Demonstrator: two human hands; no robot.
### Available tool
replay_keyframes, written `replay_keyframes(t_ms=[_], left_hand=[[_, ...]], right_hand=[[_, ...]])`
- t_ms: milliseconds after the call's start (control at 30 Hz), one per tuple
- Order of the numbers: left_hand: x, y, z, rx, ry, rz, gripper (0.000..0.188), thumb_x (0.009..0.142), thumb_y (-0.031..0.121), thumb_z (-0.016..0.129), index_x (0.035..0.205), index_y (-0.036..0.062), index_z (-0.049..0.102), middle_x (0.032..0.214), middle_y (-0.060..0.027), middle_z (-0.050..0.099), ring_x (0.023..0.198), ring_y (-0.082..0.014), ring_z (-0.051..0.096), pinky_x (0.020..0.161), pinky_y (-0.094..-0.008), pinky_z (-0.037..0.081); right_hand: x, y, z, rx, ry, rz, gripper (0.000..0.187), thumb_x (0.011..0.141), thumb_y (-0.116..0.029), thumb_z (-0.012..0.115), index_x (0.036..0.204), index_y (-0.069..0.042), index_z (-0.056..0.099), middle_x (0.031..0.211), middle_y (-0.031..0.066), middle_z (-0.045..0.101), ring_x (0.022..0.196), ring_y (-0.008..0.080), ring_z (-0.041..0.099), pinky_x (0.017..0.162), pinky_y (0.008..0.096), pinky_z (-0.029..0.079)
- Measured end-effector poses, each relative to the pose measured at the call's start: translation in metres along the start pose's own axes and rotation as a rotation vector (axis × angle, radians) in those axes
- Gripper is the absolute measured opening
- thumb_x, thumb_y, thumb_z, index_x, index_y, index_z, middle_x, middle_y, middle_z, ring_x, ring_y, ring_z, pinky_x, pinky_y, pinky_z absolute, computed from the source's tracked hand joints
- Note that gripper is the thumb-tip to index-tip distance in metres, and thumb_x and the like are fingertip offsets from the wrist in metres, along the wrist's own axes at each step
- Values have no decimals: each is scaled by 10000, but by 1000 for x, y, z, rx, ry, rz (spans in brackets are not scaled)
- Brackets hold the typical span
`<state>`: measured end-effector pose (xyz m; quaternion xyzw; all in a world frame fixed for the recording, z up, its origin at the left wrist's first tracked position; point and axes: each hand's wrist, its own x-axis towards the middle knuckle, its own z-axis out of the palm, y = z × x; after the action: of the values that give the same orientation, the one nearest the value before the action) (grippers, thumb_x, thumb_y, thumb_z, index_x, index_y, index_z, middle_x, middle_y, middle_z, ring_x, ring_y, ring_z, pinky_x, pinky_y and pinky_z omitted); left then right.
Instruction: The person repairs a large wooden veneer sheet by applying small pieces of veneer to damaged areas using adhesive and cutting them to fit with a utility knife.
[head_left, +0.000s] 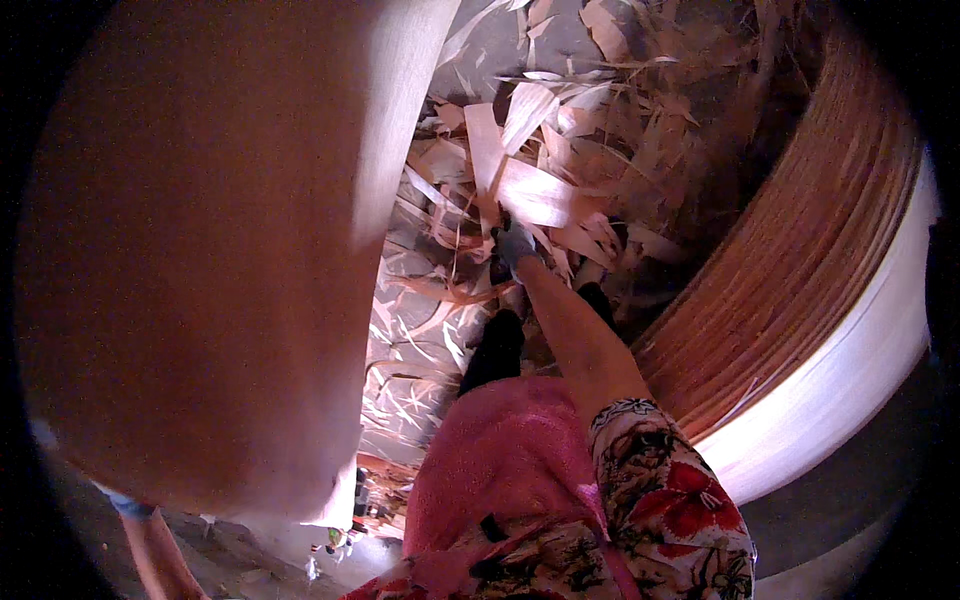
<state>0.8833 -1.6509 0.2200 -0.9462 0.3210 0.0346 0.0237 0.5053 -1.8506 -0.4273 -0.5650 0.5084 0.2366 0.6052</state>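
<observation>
A broad sheet of brown wood veneer (200,250) fills the left side. At its near left corner is my left hand (125,502), in a bluish glove. Most of this hand is hidden by the sheet, and its fingers cannot be made out. My right arm reaches down and forward to the middle. There my right hand (514,245), in a grey glove, appears closed on the lower end of a pale veneer strip (485,150). Other torn strips (540,190) lie just beyond it in a loose heap.
Veneer scraps (430,330) litter the floor around my feet. On the right stands a large curved stack of thin brown veneer layers (790,270), with a bright white face (830,400) along its outer side. My dark-clad legs (492,350) stand between sheet and stack.
</observation>
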Motion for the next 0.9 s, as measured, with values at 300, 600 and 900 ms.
replay_keyframes(t_ms=[300,600,900], left_hand=[[-5,7,11,-50,26,-66,669,1011,422,456,1536,74,231,1561,-106,312,1385,-308,377,1150,-468,325],[44,33,20,405,38,669,795,969,485,524,1541,20,227,1600,-160,247,1449,-322,289,1177,-453,263],[42,35,32,-9,21,203,688,990,380,483,1530,18,257,1570,-158,299,1427,-306,323,1171,-433,279]], right_hand=[[-20,6,37,990,-222,132,337,917,-187,641,1250,-135,620,837,2,688,599,149,584,534,303,460],[27,-7,12,423,95,-302,288,899,-177,611,1167,-72,616,918,129,674,686,237,617,637,390,509],[57,-11,39,756,9,131,155,893,-122,621,1042,-153,651,706,-17,565,539,129,516,476,315,477]])
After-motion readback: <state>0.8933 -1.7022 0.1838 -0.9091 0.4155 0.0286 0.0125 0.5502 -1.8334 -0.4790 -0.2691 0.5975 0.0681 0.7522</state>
